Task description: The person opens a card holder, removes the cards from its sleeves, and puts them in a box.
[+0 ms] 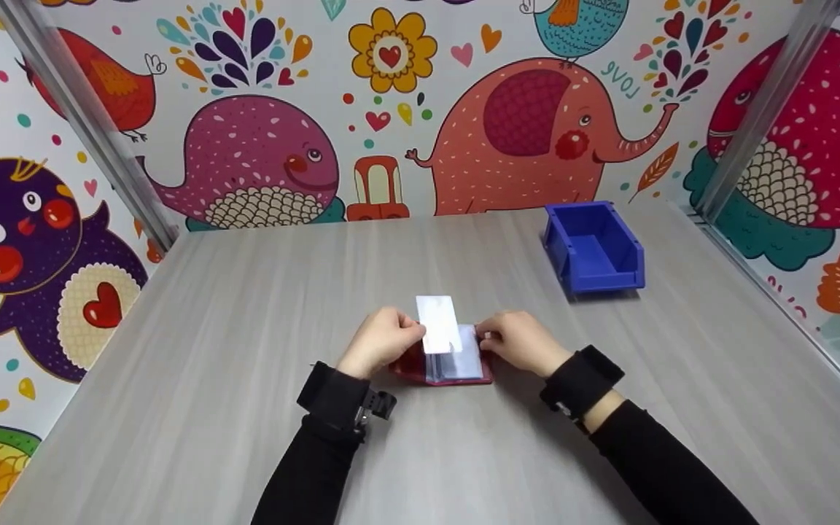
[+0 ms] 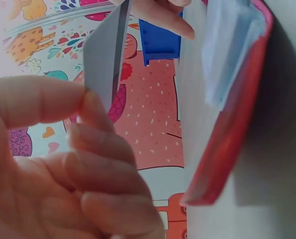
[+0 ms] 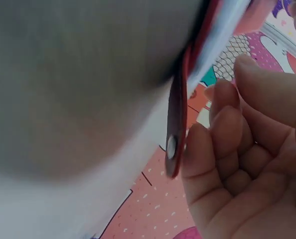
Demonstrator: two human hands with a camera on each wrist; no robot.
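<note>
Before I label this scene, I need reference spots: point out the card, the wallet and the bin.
Card (image 1: pixel 437 324): head view, middle of its white face.
Wallet (image 2: pixel 231 129): left wrist view, on its red cover.
Bin (image 1: pixel 596 252): head view, on its inside floor.

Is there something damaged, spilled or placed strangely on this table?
Nothing stands out as spilled or damaged. The red card holder is open, its strap unfastened, but that suits the left hand holding a white card above it. The blue bin stands upright.
</note>
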